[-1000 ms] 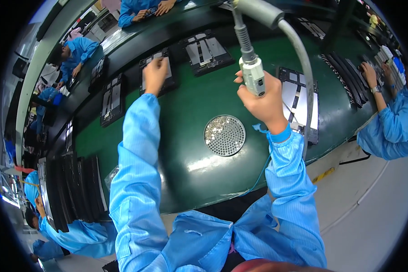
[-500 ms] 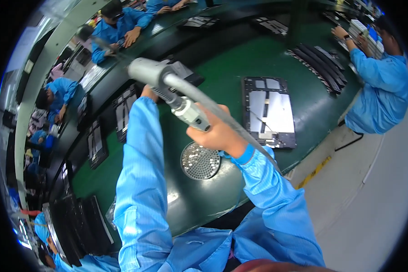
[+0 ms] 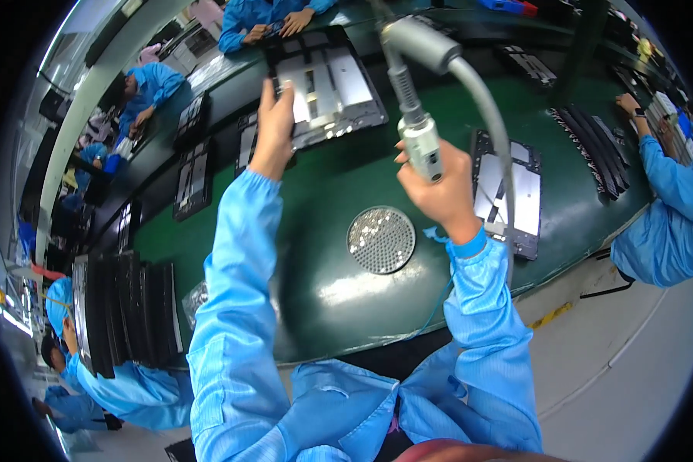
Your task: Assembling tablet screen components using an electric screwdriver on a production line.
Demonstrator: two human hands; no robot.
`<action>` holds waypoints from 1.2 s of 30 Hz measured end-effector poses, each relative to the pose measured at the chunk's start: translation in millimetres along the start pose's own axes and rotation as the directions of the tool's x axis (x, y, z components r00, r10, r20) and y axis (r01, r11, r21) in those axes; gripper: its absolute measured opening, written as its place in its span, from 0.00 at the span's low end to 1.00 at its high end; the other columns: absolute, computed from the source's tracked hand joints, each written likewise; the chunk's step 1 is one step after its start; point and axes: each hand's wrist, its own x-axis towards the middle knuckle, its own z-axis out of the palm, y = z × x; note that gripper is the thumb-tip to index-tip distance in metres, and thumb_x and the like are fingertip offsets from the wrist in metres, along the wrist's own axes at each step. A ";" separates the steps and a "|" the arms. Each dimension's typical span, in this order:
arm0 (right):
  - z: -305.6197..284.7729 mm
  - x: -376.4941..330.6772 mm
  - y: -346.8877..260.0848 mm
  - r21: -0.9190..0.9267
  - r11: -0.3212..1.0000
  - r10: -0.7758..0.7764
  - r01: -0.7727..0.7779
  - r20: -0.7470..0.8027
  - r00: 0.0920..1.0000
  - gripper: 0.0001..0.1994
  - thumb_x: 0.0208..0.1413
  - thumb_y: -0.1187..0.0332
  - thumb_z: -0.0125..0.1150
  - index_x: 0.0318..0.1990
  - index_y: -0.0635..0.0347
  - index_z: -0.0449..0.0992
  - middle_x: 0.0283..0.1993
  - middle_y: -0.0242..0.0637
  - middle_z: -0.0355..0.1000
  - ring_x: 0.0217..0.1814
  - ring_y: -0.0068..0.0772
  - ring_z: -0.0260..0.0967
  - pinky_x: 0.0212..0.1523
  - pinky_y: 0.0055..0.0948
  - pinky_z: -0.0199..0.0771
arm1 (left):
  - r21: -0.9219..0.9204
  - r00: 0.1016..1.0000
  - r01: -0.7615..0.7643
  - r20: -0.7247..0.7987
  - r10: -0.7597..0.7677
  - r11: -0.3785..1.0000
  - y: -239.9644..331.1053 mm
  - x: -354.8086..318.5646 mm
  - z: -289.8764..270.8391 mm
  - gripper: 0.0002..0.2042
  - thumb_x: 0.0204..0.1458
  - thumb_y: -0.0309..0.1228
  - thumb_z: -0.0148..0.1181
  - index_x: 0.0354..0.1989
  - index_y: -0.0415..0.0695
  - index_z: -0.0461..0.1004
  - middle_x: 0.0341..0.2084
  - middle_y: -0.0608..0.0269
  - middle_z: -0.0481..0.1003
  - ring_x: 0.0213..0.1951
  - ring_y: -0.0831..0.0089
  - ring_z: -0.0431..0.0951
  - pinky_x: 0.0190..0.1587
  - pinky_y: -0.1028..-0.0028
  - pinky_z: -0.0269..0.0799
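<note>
My left hand (image 3: 273, 127) grips the near left edge of an opened tablet (image 3: 345, 75), its pale battery packs facing up, lifted and tilted over the far side of the bench. In my right hand (image 3: 443, 187) is a whitish electric screwdriver (image 3: 421, 142), fingers wrapped round its body; a thick grey cable (image 3: 485, 96) is joined to its upper end. The screwdriver's bit is hidden. Between my forearms a round perforated metal tray (image 3: 381, 250) of small shiny screws lies on the green bench. A second opened tablet (image 3: 525, 196) lies flat beside my right hand, partly behind it and the cable.
Stacked dark panels (image 3: 123, 308) stand at the left and curved black strips (image 3: 593, 150) lie at the right. More opened tablets (image 3: 192, 177) line the far left belt. Co-workers in blue sleeves (image 3: 651, 165) sit around the bench. A thin blue cord (image 3: 439, 296) trails near my right wrist.
My left hand has come up holding a tablet, which now shows raised over the bench. My right hand and the screwdriver have shifted right. The whole view has turned somewhat.
</note>
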 end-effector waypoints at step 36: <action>17.1 -10.4 -25.5 0.223 0.953 0.168 -0.206 0.181 0.969 0.10 0.54 0.78 0.60 0.44 0.67 0.80 0.37 0.34 0.79 0.21 0.18 0.68 0.22 0.22 0.66 | 0.956 0.992 -0.057 0.021 0.125 0.289 -13.5 -252.0 -252.4 0.09 0.49 0.39 0.71 0.34 0.49 0.83 0.38 0.60 0.76 0.43 0.57 0.72 0.46 0.62 0.64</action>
